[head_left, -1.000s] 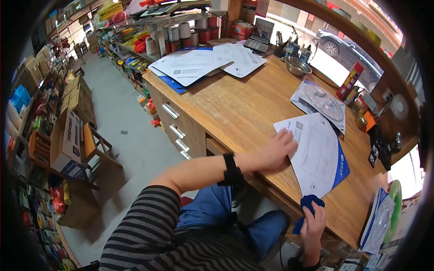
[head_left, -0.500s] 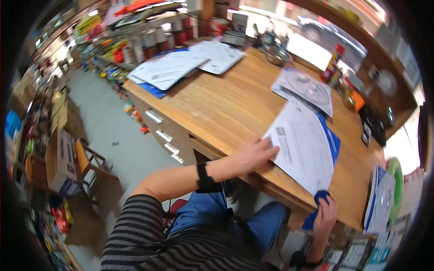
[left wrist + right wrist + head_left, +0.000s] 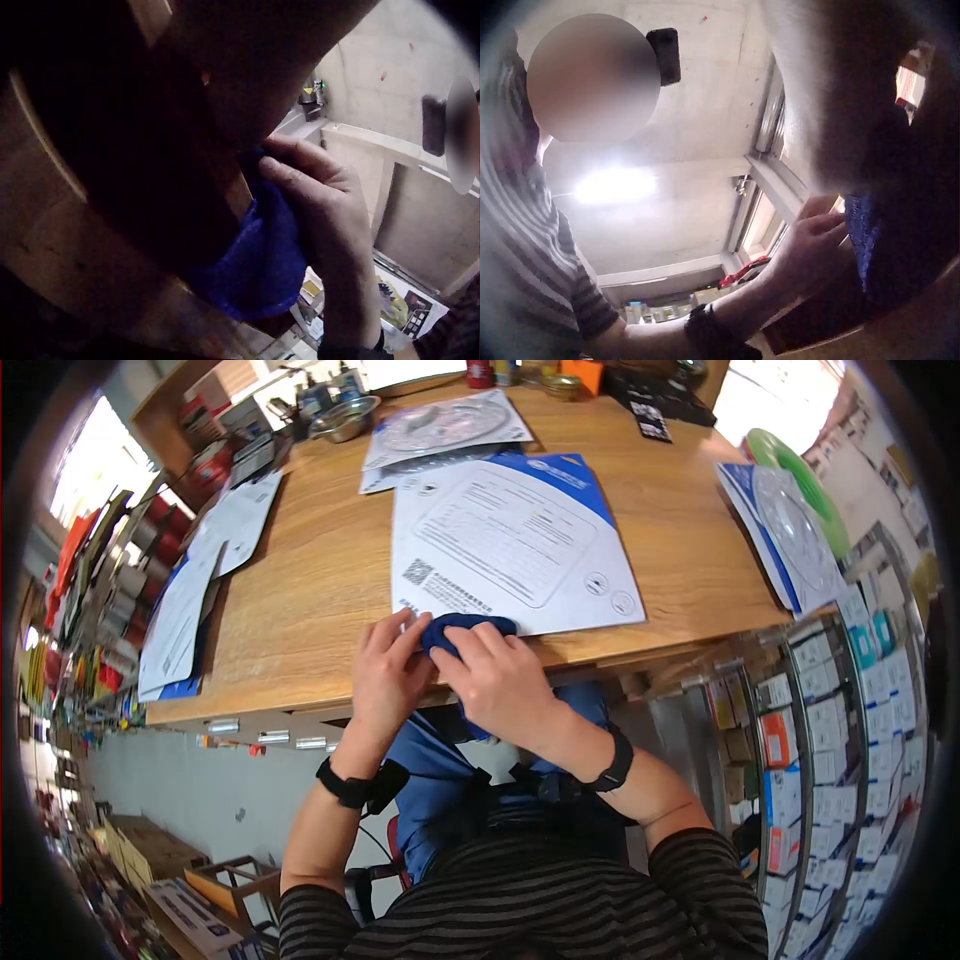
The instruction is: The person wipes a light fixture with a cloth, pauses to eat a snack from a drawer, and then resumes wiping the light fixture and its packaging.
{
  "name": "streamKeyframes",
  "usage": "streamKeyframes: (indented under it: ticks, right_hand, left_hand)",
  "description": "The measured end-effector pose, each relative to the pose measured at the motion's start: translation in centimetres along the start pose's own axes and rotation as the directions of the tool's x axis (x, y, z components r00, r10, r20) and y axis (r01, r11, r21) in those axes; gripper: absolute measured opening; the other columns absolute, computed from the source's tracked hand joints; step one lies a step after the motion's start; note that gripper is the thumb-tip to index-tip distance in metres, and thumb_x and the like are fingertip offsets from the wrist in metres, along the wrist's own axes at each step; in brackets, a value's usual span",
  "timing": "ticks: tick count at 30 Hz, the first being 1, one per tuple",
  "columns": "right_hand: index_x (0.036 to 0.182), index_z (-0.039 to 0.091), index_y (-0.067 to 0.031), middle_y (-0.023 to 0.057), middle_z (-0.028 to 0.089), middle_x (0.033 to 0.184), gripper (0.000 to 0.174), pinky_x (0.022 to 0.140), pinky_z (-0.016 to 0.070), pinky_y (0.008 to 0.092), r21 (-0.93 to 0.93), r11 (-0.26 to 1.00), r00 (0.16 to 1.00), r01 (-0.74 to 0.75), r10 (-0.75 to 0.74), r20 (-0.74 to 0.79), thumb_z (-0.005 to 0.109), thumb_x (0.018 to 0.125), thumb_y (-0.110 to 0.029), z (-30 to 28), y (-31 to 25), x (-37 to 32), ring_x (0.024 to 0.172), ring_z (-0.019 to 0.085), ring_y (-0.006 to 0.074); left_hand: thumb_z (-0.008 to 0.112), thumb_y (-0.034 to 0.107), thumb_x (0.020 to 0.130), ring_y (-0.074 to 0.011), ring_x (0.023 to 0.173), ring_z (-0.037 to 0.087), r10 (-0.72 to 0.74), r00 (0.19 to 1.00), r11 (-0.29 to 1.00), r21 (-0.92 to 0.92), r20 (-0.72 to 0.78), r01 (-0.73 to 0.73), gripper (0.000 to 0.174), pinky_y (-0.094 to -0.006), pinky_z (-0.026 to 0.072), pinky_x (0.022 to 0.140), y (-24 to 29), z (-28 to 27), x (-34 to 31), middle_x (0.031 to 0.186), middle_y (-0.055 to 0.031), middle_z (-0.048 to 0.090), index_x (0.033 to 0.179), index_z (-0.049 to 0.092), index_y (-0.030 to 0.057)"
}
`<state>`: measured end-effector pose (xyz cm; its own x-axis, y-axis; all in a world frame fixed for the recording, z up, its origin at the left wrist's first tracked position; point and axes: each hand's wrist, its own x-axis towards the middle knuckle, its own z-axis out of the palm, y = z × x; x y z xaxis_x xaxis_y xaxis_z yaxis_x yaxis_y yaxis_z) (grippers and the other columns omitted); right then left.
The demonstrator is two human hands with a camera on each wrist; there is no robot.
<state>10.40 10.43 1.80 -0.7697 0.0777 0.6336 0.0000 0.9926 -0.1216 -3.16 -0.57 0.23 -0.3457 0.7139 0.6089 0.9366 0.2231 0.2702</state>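
Note:
A white printed packet [image 3: 510, 550] with a blue corner lies flat along the desk's front edge. My right hand [image 3: 500, 685] grips a dark blue cloth [image 3: 465, 628], bunched over the packet's near edge by the left corner. Beside it, my left hand [image 3: 385, 670] has its fingertips right at that corner and the cloth's end; whether they pinch anything I cannot tell. The left wrist view has the cloth [image 3: 259, 262] draped below the desk edge, with the right hand's [image 3: 330, 195] fingers on it. In the right wrist view, the left hand [image 3: 810, 247] meets the cloth's side.
Behind the packet lies another packet with a clear disc [image 3: 445, 425]. More printed packets [image 3: 185, 620] overlap at the desk's left end. A metal bowl [image 3: 345, 420] stands at the back. At the right hang a packet [image 3: 790, 540] and a green ring [image 3: 800, 485] beside shelves of boxes [image 3: 820, 730].
The head view has swung right. The packet is turned, its long side now along the desk edge. The right hand has brought the cloth from the packet's pointed corner to beside the left hand.

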Motion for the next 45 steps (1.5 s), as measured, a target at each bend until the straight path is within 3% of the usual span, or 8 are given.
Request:
streamKeyframes:
  ticks: [10,16,18,22,25,32,39,45]
  right_hand:
    - [0.092,0.067,-0.0099,0.0071,0.062,0.095,0.021,0.066,0.0515,0.0352,-0.223,0.864,0.887,-0.452,0.408,-0.217,0.058,0.074,-0.003,-6.6,11.2,-6.9,0.09,0.059,0.0244]
    - [0.08,0.058,-0.0059,0.0077,0.052,0.08,0.011,0.055,0.0461,0.0338,-0.293,0.912,0.958,-0.286,0.26,-0.123,0.056,0.072,-0.012,-3.3,7.9,-3.7,0.08,0.052,0.0236]
    - [0.091,0.063,-0.0015,0.0066,0.055,0.084,0.024,0.058,0.0435,0.0329,-0.218,0.955,0.978,-0.199,0.207,0.013,0.056,0.072,-0.015,-2.0,4.3,-1.9,0.081,0.053,0.0221]
    - [0.08,0.059,-0.0054,0.0044,0.052,0.08,0.014,0.055,0.0417,0.0316,-0.157,0.987,0.993,-0.036,0.018,-0.117,0.056,0.071,-0.016,0.7,-0.6,-0.9,0.079,0.052,0.0209]
    - [0.078,0.058,-0.0083,0.0034,0.053,0.081,0.011,0.055,0.0423,0.03,0.043,0.987,0.977,-0.155,0.159,-0.14,0.057,0.07,-0.015,-0.1,2.4,-1.7,0.079,0.052,0.0198]
    - [0.089,0.069,-0.011,0.0058,0.064,0.087,0.017,0.062,0.0525,0.0363,-0.205,0.764,0.785,-0.611,0.552,-0.281,0.061,0.075,-0.008,-6.0,12.0,-6.5,0.085,0.062,0.0241]
    - [0.09,0.068,-0.01,0.0054,0.062,0.085,0.016,0.066,0.0524,0.0356,-0.176,0.74,0.749,-0.649,0.583,-0.314,0.064,0.075,-0.009,-6.6,13.6,-7.5,0.086,0.061,0.0233]
    - [0.091,0.068,-0.011,0.0047,0.06,0.085,0.018,0.065,0.0515,0.0362,-0.133,0.761,0.754,-0.634,0.571,-0.325,0.064,0.074,-0.008,-6.4,13.7,-7.8,0.087,0.059,0.0227]
  left_hand:
    - [0.076,0.005,0.065,-0.027,0.081,0.055,-0.012,0.998,0.999,-0.046,-0.062,0.009,0.038,-0.036,0.0485,0.071,0.9,0.5,0.1,0.103,-0.0123,0.061,0.103,0.069,0.0093]
    - [0.075,0.006,0.07,-0.0286,0.095,0.057,-0.076,0.996,0.994,-0.072,0.035,0.079,0.04,-0.0358,0.0489,0.081,1.0,0.5,-0.4,0.108,-0.0138,0.058,0.109,0.068,0.0086]
    - [0.076,0.005,0.065,-0.026,0.081,0.054,-0.012,0.999,1.0,-0.029,-0.051,0.011,0.041,-0.036,0.0469,0.074,0.8,0.7,-0.3,0.103,-0.0122,0.06,0.105,0.069,0.0082]
    - [0.071,0.002,0.069,-0.0287,0.093,0.058,-0.011,0.999,0.998,-0.062,-0.034,0.009,0.04,-0.035,0.0484,0.079,0.2,0.7,-0.5,0.106,-0.0142,0.059,0.108,0.068,0.0065]
    - [0.074,0.003,0.069,-0.0282,0.094,0.058,0.013,1.0,1.0,-0.025,0.006,-0.013,0.041,-0.0351,0.0487,0.08,0.1,0.8,-0.6,0.106,-0.0142,0.059,0.109,0.068,0.0073]
    - [0.075,0.003,0.071,-0.027,0.09,0.057,-0.026,1.0,0.999,-0.041,0.01,0.026,0.041,-0.0351,0.0487,0.076,0.2,1.2,-0.9,0.107,-0.0138,0.058,0.111,0.068,0.0081]
    - [0.056,-0.011,0.065,-0.0348,0.102,0.054,0.062,0.986,0.986,0.144,0.155,-0.085,0.06,-0.0418,0.045,0.088,1.3,-1.1,0.3,0.114,-0.0164,0.056,0.122,0.059,0.0089]
    - [0.062,-0.004,0.07,-0.0401,0.121,0.044,0.069,0.984,0.955,0.275,0.161,-0.112,0.066,-0.0438,0.0411,0.096,-0.3,-1.3,2.0,0.136,-0.0212,0.042,0.133,0.048,0.0107]
